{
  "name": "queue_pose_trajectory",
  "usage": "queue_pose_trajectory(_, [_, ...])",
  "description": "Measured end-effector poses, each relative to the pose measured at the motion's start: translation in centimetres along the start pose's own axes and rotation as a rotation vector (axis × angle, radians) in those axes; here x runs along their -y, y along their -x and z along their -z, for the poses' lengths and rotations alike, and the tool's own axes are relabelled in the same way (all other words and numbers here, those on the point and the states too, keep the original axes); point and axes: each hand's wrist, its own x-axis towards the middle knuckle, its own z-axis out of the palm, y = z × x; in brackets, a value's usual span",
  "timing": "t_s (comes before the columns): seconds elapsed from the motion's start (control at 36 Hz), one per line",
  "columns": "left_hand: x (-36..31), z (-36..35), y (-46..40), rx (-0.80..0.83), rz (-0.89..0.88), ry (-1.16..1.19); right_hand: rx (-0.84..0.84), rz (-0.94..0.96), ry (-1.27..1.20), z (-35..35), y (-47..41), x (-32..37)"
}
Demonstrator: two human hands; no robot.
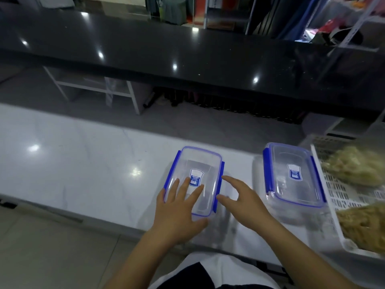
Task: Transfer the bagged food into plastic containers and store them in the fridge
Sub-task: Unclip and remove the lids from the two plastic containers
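on the white counter (83, 155), left hand (179, 207) flat atop lidded container (206, 163)

One head-worn wide-angle view looks forward and steeply down from close above the white counter (83, 163), both hands (179, 207) near centre, a black counter (187, 55) across the far side, edges bowed by the lens

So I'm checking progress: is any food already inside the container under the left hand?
No, the container under the left hand is clear and empty.
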Motion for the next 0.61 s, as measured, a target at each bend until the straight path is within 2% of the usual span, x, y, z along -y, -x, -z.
queue_pose_trajectory(0.08, [0.9,2.0,1.5,0.138,-0.079,0.152,-0.012,-0.097,-0.292,-1.3,0.2,0.1])
queue_pose_trajectory(0.11, [1.4,2.7,1.9,0.145,-0.091,0.255,-0.02,-0.119,-0.349,-1.7,0.3,-0.1])
queue_pose_trajectory(0.17, [2.4,3.9,2.2,0.055,-0.083,0.534,-0.038,-0.141,-0.449,-2.3,0.5,-0.3])
queue_pose_trajectory(0.22, [3.5,4.5,1.7,-0.116,-0.027,0.766,-0.045,-0.146,-0.555,-2.7,0.7,-0.2])
queue_pose_trajectory(0.28, [4.6,4.4,0.7,-0.197,0.085,0.916,-0.06,-0.166,-0.626,-3.0,0.7,-0.1])
queue_pose_trajectory(0.39, [6.0,3.7,-1.6,-0.1,0.284,1.273,-0.062,-0.258,-0.774,-3.3,0.4,-0.3])
queue_pose_trajectory(0.5, [6.5,3.3,-2.2,-0.098,0.319,1.33,-0.095,-0.306,-0.858,-3.3,0.6,-0.6])
queue_pose_trajectory(0.61, [6.5,2.9,-1.8,-0.014,0.301,1.377,-0.106,-0.343,-0.876,-2.6,1.0,-1.6])
